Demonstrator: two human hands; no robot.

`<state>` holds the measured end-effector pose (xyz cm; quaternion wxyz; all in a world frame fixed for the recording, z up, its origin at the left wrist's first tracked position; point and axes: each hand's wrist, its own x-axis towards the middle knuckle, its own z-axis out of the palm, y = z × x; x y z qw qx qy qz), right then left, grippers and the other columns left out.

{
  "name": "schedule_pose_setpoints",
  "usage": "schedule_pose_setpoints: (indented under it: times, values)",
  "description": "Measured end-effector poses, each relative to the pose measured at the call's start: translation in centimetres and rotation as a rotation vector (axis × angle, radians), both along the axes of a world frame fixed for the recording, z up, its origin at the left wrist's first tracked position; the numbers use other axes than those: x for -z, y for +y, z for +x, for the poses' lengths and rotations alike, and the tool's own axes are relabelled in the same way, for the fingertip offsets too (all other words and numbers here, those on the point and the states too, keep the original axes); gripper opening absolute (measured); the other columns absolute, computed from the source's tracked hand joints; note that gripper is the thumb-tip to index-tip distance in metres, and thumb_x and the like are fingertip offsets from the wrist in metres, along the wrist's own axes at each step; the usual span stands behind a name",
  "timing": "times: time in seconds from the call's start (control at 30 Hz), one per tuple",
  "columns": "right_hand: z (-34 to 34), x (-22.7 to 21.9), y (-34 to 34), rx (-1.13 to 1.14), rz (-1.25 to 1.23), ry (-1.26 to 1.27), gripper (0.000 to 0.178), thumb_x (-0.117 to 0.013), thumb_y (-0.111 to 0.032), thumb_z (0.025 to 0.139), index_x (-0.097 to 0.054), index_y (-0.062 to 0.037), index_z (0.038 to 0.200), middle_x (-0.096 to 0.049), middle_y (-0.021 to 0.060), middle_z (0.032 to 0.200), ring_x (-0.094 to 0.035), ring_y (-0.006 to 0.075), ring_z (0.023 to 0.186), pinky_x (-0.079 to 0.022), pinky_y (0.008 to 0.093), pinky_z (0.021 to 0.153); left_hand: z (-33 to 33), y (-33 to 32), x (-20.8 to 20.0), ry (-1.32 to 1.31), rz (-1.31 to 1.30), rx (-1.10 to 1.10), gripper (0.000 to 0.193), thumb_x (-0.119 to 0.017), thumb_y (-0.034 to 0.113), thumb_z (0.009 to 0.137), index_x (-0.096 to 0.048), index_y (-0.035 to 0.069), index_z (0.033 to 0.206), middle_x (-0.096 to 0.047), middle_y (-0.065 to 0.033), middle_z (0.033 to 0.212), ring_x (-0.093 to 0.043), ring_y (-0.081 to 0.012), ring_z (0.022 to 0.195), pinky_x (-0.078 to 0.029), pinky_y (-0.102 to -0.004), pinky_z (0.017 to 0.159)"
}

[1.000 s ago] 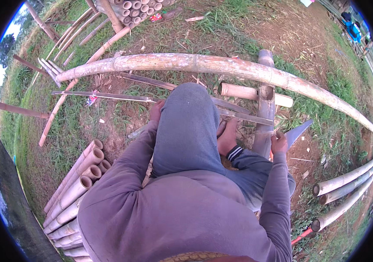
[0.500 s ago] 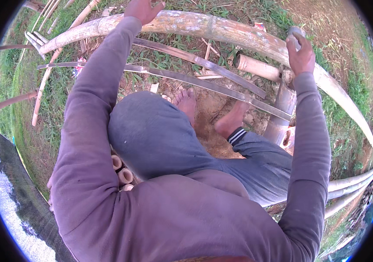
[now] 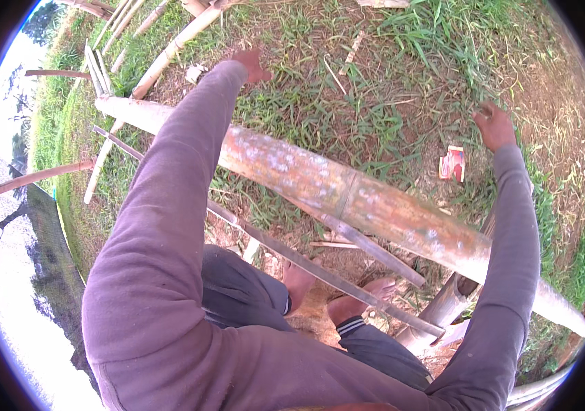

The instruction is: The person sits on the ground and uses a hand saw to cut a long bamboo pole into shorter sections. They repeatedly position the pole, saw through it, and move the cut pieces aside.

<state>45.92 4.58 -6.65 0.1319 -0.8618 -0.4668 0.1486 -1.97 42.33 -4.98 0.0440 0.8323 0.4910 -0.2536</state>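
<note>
A thick, mottled bamboo pole (image 3: 347,195) slants across in front of me, from upper left down to the right. Past its far side, my left hand (image 3: 254,65) is stretched out over the grass with its fingers apart, holding nothing I can see. My right hand (image 3: 494,127) is also beyond the pole, its fingers curled in; what they hold, if anything, is too small to make out. My right forearm crosses over the pole. On the near side, a long split bamboo strip (image 3: 306,266) and a shorter strip (image 3: 375,250) lie close to my bare feet.
A red and white packet (image 3: 452,164) lies on the grass near my right hand. Below the pole's right part stands a stout bamboo piece (image 3: 436,315). Thinner poles (image 3: 179,44) lie at the upper left. A dark net-like sheet (image 3: 49,274) is at the far left.
The view has tipped forward, so the pole sits lower and more slanted. Both hands have moved off beyond the pole; the right hand has left the grey cylindrical end beside it.
</note>
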Motion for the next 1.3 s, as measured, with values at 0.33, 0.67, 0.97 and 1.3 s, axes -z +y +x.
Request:
schedule_pose_setpoints:
  times: [0.33,0.67,0.97,1.3]
  values:
    - [4.3,3.4,2.0,0.094,0.036,0.04,0.052,-0.075,-0.033,0.097,-0.069,-0.0057,0.14,-0.074,0.0228,0.132,-0.074,0.0411,0.114,-0.055,0.0477,0.104,3.2,4.1,10.8,-0.041,-0.208,-0.573,0.165,-0.085,0.087,0.065,0.015,0.012,0.172,0.01,-0.0377,0.175,-0.003,-0.0611,0.161,-0.016,-0.068,0.131]
    - [-4.2,4.0,27.1,-0.259,0.066,-0.131,0.06,-0.076,-0.029,0.096,-0.057,-0.0119,0.151,-0.063,0.0201,0.145,-0.062,0.0408,0.135,-0.052,0.0493,0.114,5.5,1.6,8.2,-0.162,-0.266,-0.847,0.183,-0.102,0.071,0.049,0.025,0.019,0.17,0.029,-0.0362,0.171,0.022,-0.0554,0.16,-0.008,-0.0869,0.119]
    - [-10.3,4.2,51.0,-0.375,0.074,-0.593,0.078,-0.078,-0.032,0.095,-0.041,-0.0247,0.163,-0.044,0.0105,0.166,-0.046,0.0373,0.151,-0.045,0.0618,0.12,6.1,2.3,6.8,-0.163,-0.34,-0.855,0.184,-0.103,0.068,0.051,0.029,0.018,0.168,0.035,-0.0416,0.165,0.028,-0.0611,0.156,-0.003,-0.0898,0.114]
    - [-12.5,0.8,55.4,-0.57,-0.253,-0.483,0.096,-0.085,-0.05,0.084,-0.043,-0.0134,0.163,-0.038,0.0144,0.169,-0.03,0.0426,0.16,-0.03,0.0724,0.124,5.9,2.9,7.1,-0.14,-0.373,-0.844,0.182,-0.101,0.07,0.055,0.032,0.016,0.167,0.036,-0.0425,0.164,0.028,-0.0628,0.154,-0.003,-0.0905,0.113]
